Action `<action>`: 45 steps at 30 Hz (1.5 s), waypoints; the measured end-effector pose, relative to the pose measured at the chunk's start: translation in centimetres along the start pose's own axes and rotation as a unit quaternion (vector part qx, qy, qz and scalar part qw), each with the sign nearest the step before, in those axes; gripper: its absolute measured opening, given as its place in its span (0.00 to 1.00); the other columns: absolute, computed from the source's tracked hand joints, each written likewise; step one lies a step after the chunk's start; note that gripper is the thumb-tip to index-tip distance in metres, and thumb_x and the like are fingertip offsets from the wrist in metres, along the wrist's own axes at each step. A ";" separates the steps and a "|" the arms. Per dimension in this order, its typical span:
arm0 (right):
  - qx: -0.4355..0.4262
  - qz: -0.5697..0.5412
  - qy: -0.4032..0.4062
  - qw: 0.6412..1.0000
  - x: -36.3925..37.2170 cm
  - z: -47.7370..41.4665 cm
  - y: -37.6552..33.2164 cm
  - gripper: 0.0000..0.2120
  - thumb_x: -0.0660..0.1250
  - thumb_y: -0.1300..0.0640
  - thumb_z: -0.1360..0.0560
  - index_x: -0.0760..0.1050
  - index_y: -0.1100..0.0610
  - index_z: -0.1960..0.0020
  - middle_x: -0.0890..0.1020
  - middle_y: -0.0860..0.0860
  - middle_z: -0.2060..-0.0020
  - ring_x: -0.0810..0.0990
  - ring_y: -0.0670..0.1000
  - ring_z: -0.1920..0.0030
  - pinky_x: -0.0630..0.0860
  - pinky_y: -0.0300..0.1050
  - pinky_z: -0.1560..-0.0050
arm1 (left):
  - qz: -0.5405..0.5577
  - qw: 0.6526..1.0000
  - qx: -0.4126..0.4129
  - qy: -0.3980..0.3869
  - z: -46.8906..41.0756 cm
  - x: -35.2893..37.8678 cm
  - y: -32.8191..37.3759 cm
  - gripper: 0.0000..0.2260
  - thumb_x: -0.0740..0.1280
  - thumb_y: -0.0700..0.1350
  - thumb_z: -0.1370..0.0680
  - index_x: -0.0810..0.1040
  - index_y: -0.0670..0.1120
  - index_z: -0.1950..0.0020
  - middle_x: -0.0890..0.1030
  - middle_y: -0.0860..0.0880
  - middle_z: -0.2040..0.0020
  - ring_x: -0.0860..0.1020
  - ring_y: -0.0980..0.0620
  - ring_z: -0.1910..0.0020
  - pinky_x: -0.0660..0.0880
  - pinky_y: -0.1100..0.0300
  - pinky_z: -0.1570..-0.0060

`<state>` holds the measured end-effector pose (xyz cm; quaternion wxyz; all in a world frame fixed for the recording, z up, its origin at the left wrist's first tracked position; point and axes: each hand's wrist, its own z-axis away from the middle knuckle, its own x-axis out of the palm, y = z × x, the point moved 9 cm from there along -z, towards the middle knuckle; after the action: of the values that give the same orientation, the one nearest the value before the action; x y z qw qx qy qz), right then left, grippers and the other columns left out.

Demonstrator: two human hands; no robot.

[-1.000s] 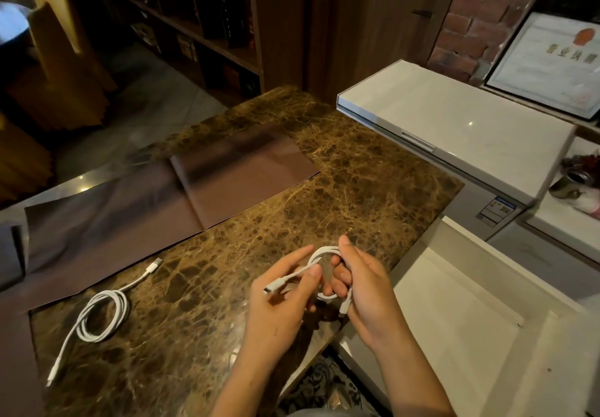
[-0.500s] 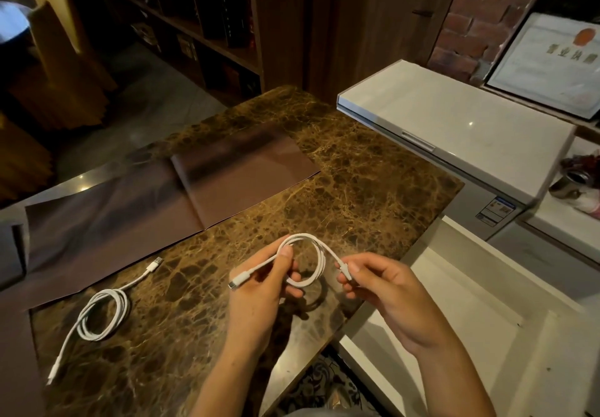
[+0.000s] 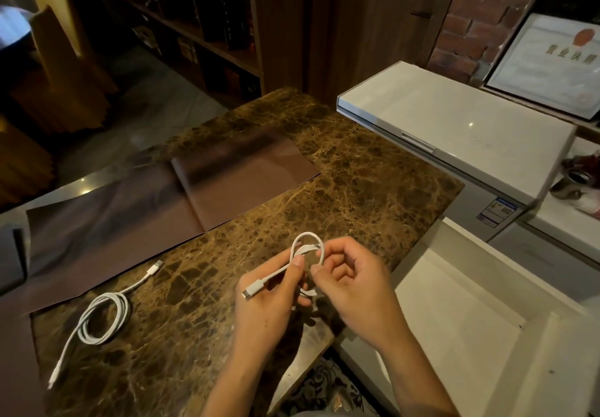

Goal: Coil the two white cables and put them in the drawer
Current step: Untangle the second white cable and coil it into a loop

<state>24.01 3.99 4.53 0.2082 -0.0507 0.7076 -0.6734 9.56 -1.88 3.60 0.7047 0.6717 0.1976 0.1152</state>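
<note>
A short white cable (image 3: 305,247) is held in a small loop above the brown marble table (image 3: 357,169), near its right front corner. My left hand (image 3: 272,303) pinches it near one plug, which sticks out to the left. My right hand (image 3: 354,280) grips the loop's right side, fingers curled. A second white cable (image 3: 104,316) lies loosely coiled on the table at the left, both ends trailing out. The open white drawer (image 3: 454,319) sits just right of my hands.
A dark brown mat (image 3: 130,218) covers the table's far left part. A white chest-like appliance (image 3: 454,124) stands behind the drawer. A framed certificate (image 3: 552,62) leans at the back right. Dark shelves (image 3: 201,26) line the far wall.
My hands had drawn apart, opening the short cable into a wide loop; now they are back together and the loop is small. The cable on the table has not moved.
</note>
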 end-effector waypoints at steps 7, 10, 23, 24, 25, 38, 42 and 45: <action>-0.045 0.119 0.096 0.987 -0.1 0.3 0.3 0.14 0.77 0.49 0.27 0.75 0.45 0.45 0.83 0.44 0.64 0.83 0.46 0.64 0.81 0.40 0.65 | -0.017 0.999 0.029 0.004 0.5 0.0 0.7 0.12 0.68 0.42 0.19 0.84 0.53 0.38 0.89 0.54 0.54 0.86 0.56 0.59 0.78 0.70 0.65; -0.038 0.098 0.092 0.990 -0.4 0.4 0.5 0.14 0.76 0.48 0.26 0.76 0.46 0.43 0.85 0.42 0.62 0.85 0.43 0.60 0.83 0.41 0.62 | -0.011 1.000 0.021 0.003 0.6 0.0 0.5 0.12 0.69 0.42 0.19 0.84 0.52 0.37 0.88 0.51 0.53 0.86 0.55 0.58 0.78 0.70 0.65; 0.055 0.086 0.001 0.995 -0.4 -0.7 3.1 0.11 0.75 0.46 0.26 0.78 0.43 0.46 0.85 0.46 0.58 0.85 0.44 0.57 0.83 0.43 0.57 | 0.074 0.997 -0.019 -0.009 0.7 -0.1 -0.3 0.10 0.68 0.42 0.19 0.87 0.51 0.43 0.84 0.45 0.65 0.81 0.50 0.72 0.78 0.65 0.71; 0.072 0.064 -0.034 0.995 0.2 -0.6 3.4 0.09 0.72 0.45 0.24 0.78 0.43 0.45 0.87 0.48 0.59 0.86 0.45 0.59 0.84 0.46 0.57 | 0.083 0.996 -0.021 -0.008 0.7 -0.1 -0.4 0.10 0.68 0.42 0.19 0.87 0.50 0.44 0.85 0.45 0.65 0.81 0.50 0.72 0.78 0.64 0.71; 0.081 0.044 -0.061 0.994 0.8 -0.5 3.5 0.08 0.70 0.44 0.22 0.79 0.44 0.44 0.87 0.49 0.60 0.87 0.46 0.60 0.84 0.47 0.58 | 0.088 0.996 -0.024 -0.008 0.7 -0.1 -0.4 0.09 0.68 0.42 0.20 0.87 0.49 0.44 0.86 0.46 0.64 0.81 0.51 0.72 0.78 0.64 0.71; 0.135 -0.160 -0.064 0.976 3.4 0.6 3.9 0.10 0.65 0.51 0.18 0.82 0.51 0.41 0.88 0.52 0.50 0.87 0.54 0.48 0.82 0.54 0.45 | 0.177 0.981 -0.080 0.010 0.4 -1.1 -2.0 0.11 0.67 0.45 0.20 0.86 0.47 0.41 0.88 0.43 0.54 0.86 0.44 0.59 0.82 0.54 0.60; 0.138 -0.161 -0.064 0.975 3.8 0.5 4.1 0.10 0.64 0.52 0.18 0.82 0.50 0.41 0.88 0.55 0.51 0.87 0.55 0.47 0.82 0.55 0.43 | 0.209 0.972 -0.103 0.021 0.5 -1.0 -2.8 0.13 0.68 0.46 0.22 0.85 0.44 0.40 0.86 0.46 0.60 0.84 0.44 0.63 0.80 0.47 0.55; 0.169 -0.242 -0.076 0.952 4.2 0.6 4.6 0.12 0.64 0.55 0.18 0.81 0.55 0.37 0.87 0.60 0.49 0.86 0.60 0.45 0.81 0.56 0.43 | 0.216 0.970 -0.108 0.020 0.7 -1.0 -3.0 0.14 0.68 0.45 0.21 0.84 0.43 0.39 0.87 0.44 0.57 0.85 0.41 0.62 0.83 0.50 0.59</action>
<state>21.36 2.32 -0.91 0.0980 -0.2356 0.5320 -0.8074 8.60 -3.14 0.73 0.7274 0.6157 0.0482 0.2992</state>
